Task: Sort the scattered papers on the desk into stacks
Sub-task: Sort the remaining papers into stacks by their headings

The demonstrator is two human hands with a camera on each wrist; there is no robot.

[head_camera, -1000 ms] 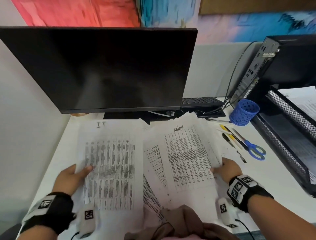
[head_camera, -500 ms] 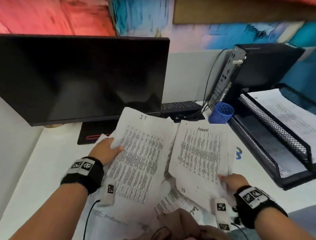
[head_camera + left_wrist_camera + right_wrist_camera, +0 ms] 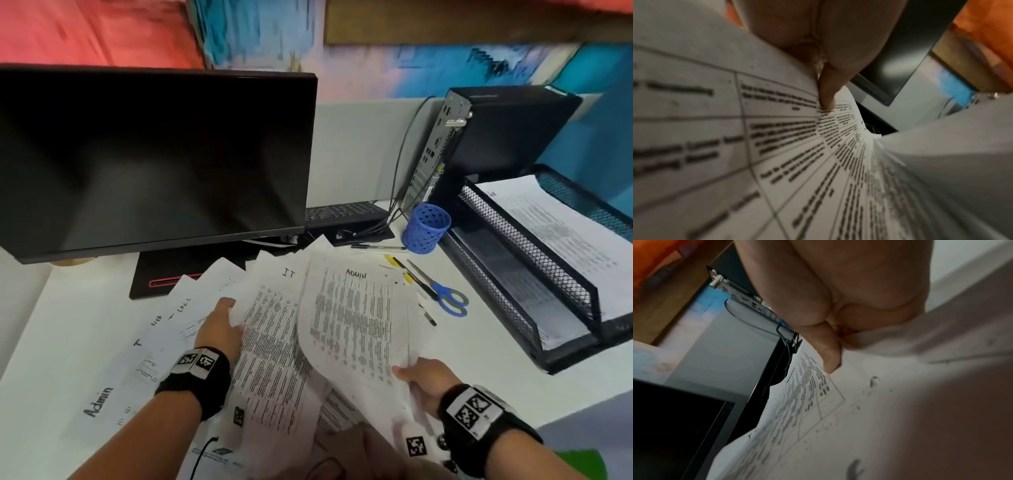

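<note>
The left hand [image 3: 219, 329] pinches the left edge of the sheet headed "IT" [image 3: 270, 346], thumb [image 3: 827, 91] on the printed face and the fingers hidden beneath it. The right hand [image 3: 426, 380] pinches the lower right corner of the sheet headed "ADMIN" [image 3: 352, 318], thumb [image 3: 828, 352] on top; both sheets are lifted and curl upward, the ADMIN sheet overlapping the right margin of the IT sheet. Beneath them, further papers [image 3: 164, 335] lie fanned across the white desk [image 3: 68, 308], handwritten headings "Admin" and "LOGS" showing at their left edges. The far corners of the fan reach under the lower edge of the dark monitor [image 3: 154, 154] and touch its stand. To the right, pens [image 3: 407, 274] and blue-handled scissors [image 3: 445, 294] lie just beside the ADMIN sheet's right edge, with a blue mesh cup [image 3: 426, 228] behind them. A black wire tray [image 3: 534, 260] holding printed sheets bounds the right side, in front of a computer tower [image 3: 496, 137]. Bare desk shows along the left side and between the scissors and the tray.
</note>
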